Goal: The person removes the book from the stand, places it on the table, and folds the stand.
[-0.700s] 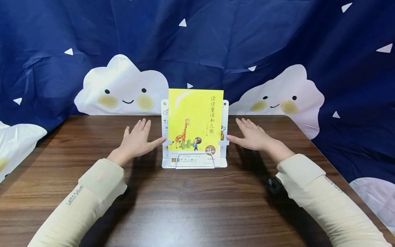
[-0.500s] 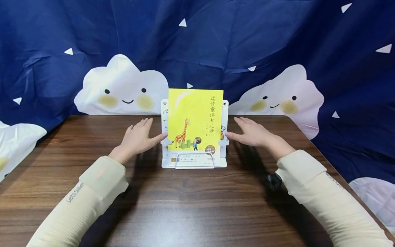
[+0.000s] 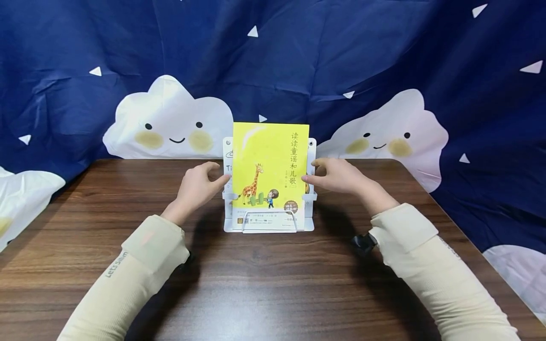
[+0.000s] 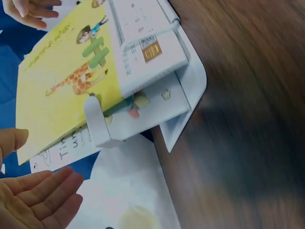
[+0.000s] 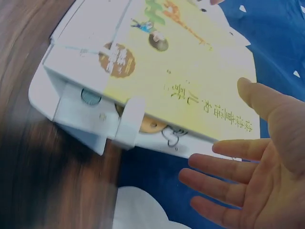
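Note:
A yellow book (image 3: 268,166) with a giraffe and a child on its cover stands upright in a white book stand (image 3: 311,208). Side clips and a wire bracket (image 3: 269,232) on the stand cross its front. My left hand (image 3: 198,187) is beside the book's left edge, thumb and fingers spread apart with a gap between them; the left wrist view shows its palm (image 4: 28,205) facing the stand. At the right edge, my right hand (image 3: 341,177) has its thumb tip over the cover's border and its extended fingers (image 5: 224,183) beside the stand. Neither hand grips the book.
A brown wooden table (image 3: 264,284) bears the stand near its far side. Behind it hangs a dark blue cloth (image 3: 273,57) with white smiling clouds (image 3: 170,128). Each wrist carries a dark camera mount (image 3: 364,244) under a cream sleeve (image 3: 443,279).
Both hands have moved inward and slightly up along the book's sides. Their fingers, spread outward before, now bend in toward the edges. The book and stand have stayed put.

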Demonstrator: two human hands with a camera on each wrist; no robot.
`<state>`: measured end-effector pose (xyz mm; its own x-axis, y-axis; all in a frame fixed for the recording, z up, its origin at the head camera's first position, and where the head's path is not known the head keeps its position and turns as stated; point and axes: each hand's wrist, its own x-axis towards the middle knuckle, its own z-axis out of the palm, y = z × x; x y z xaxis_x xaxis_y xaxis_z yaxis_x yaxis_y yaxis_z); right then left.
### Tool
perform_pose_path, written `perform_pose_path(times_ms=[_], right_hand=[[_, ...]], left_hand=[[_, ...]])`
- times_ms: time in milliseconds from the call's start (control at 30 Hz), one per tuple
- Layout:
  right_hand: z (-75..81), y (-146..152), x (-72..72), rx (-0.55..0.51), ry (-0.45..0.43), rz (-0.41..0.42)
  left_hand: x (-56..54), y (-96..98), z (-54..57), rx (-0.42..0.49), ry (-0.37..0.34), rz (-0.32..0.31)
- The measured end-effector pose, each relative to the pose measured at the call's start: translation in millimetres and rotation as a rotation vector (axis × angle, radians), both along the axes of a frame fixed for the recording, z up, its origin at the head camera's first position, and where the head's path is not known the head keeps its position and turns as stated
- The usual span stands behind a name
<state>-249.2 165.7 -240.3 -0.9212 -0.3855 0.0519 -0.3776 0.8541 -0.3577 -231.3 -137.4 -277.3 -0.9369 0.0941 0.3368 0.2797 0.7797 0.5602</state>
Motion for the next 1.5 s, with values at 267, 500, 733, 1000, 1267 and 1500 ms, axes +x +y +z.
perform_pose_path(times_ms=[267,500,733,1000,1267,1500], right_hand=[[-18.6,-6,3.2,-0.202,-0.02,-0.091],[-41.4,-10,5.9,-0.398,0.008,-0.143],[-50.4,-16,4.7,-0.592,0.024,-0.223],[-58.2,-28,-2.3,-0.814,-0.027,-0.367],[-110.2,-18,-50.3,-1.014,0.009,-0.455],[-93.1,-32,-38.7,-0.971,0.031,-0.54]], left_hand=[[-4.2,10.5,-10.2,0.235,-0.05,-0.032],[-4.7,15.7,-19.6,0.31,-0.088,-0.042],[-7.1,19.6,-21.9,0.386,-0.102,0.0],[-14.2,24.0,-27.3,0.54,-0.13,0.051],[-22.3,28.8,-33.3,0.64,-0.144,0.097],[-26.1,30.6,-33.5,0.646,-0.134,0.132]])
